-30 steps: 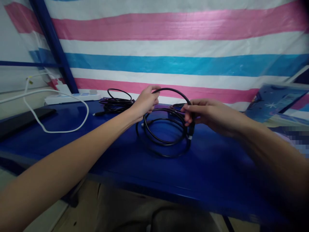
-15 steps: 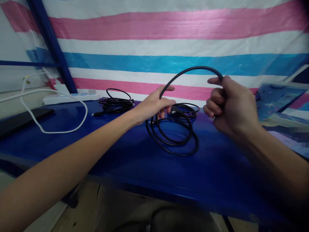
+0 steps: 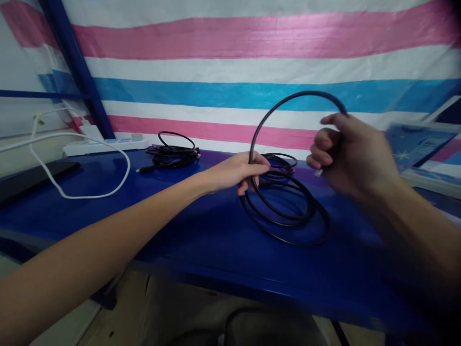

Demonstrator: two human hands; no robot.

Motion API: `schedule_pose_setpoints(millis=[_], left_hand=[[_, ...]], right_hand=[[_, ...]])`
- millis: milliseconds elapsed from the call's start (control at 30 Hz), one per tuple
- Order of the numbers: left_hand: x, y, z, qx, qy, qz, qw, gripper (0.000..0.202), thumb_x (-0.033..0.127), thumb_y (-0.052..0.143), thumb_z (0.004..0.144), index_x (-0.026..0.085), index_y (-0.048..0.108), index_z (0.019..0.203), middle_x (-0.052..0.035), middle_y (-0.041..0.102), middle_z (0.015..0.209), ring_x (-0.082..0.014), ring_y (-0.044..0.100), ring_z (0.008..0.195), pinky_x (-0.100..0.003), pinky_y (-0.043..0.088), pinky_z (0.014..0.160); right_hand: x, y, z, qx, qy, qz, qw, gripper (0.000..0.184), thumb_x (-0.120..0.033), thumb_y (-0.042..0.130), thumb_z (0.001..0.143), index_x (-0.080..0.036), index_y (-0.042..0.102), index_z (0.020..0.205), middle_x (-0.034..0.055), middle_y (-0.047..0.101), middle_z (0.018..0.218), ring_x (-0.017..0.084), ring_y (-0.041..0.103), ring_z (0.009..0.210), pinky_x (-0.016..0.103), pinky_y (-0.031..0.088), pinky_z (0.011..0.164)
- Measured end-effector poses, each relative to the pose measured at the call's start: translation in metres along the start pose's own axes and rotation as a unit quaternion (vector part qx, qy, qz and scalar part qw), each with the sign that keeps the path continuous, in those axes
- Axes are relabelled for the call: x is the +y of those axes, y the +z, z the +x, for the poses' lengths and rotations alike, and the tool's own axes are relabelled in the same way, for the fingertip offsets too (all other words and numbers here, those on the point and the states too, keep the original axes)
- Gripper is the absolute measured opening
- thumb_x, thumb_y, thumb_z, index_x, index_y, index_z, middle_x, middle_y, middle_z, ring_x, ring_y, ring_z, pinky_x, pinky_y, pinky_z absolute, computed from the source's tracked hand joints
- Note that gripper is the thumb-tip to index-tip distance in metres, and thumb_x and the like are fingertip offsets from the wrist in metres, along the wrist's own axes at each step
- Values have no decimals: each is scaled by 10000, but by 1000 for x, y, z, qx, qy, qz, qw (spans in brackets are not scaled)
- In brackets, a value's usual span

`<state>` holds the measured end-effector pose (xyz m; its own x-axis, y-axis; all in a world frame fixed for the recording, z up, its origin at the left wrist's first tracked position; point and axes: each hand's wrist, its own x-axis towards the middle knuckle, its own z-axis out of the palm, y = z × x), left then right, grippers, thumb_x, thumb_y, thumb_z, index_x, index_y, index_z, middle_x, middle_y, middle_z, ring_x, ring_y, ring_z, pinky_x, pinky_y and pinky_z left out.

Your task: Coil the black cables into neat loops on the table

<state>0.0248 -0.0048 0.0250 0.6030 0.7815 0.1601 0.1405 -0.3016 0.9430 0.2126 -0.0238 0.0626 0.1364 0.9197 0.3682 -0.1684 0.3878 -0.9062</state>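
A long black cable (image 3: 288, 216) lies in loose loops on the blue table (image 3: 201, 240). My left hand (image 3: 241, 170) pinches the cable where it rises off the coil. From there the cable arcs up and over to my right hand (image 3: 355, 151), which is closed around its free end, held above the table. A second, smaller coil of black cable (image 3: 279, 163) lies just behind the loops.
Another bundle of black cable (image 3: 173, 154) sits further back left. A white power strip (image 3: 108, 144) with a white cord (image 3: 72, 192) lies at the back left, near a blue post (image 3: 75, 72). A blue box (image 3: 418, 144) stands at the right. A striped tarp hangs behind.
My right hand lifted the cable end up and to the right, raising a tall arc. My left hand slid right along the cable, and the coil on the table shifted right.
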Motion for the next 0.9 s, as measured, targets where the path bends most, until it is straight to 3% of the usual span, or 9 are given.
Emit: schedule_pose_setpoints(millis=[67,167,267,400,500,667,767,900], left_hand=[[2,-1,1,51,35,-60,996,106,253,481,939,161,489,991,67,522,555,-49,416,335,-194,336,372],[5,-5,1,144,82,-120,979,167,303,400,990,163,486,1018,89,459,515,-45,355,328,-186,334,370],[8,-12,1,218,99,-135,961,283,442,397,991,179,496,1020,108,371,476,-36,277,325,-172,304,375],[8,-19,1,258,92,-147,951,516,677,317,923,208,526,975,104,244,430,-49,189,335,-183,218,362],[8,-21,1,268,78,-152,948,609,743,250,889,216,543,974,96,207,428,-57,171,346,-190,214,372],[6,-20,2,289,60,-141,945,637,760,230,875,210,532,986,81,271,485,-62,220,373,-195,219,387],[5,-21,3,294,67,-158,940,620,734,245,892,194,533,986,67,325,524,-59,241,388,-206,200,393],[4,-21,4,348,79,-147,923,501,620,323,937,186,507,1107,18,488,681,-56,352,448,-203,269,429]], right_hand=[[9,-3,2,-54,34,-46,997,32,-205,518,844,-219,489,849,-78,429,499,71,321,345,210,295,361],[23,-5,4,-124,84,-108,983,117,-252,577,828,-223,468,860,-68,488,534,69,324,334,214,286,322],[30,-5,3,-169,98,-139,971,119,-221,573,828,-219,465,878,-44,554,560,73,366,333,206,290,313],[31,-3,-1,-215,108,-179,954,163,-194,547,853,-229,437,969,-6,674,685,81,431,329,201,323,310],[32,-1,-5,-236,118,-190,946,193,-199,558,855,-228,415,982,45,732,870,83,474,328,227,373,314],[37,2,-10,-307,174,-200,914,321,-121,570,776,-238,402,1023,78,724,1080,110,582,383,237,403,332],[39,0,-10,-343,201,-215,892,421,-78,568,707,-240,397,1056,42,733,952,115,582,391,219,375,326],[37,-2,-9,-350,170,-226,893,469,-114,634,691,-232,409,1085,-27,664,715,106,531,392,216,369,349]])
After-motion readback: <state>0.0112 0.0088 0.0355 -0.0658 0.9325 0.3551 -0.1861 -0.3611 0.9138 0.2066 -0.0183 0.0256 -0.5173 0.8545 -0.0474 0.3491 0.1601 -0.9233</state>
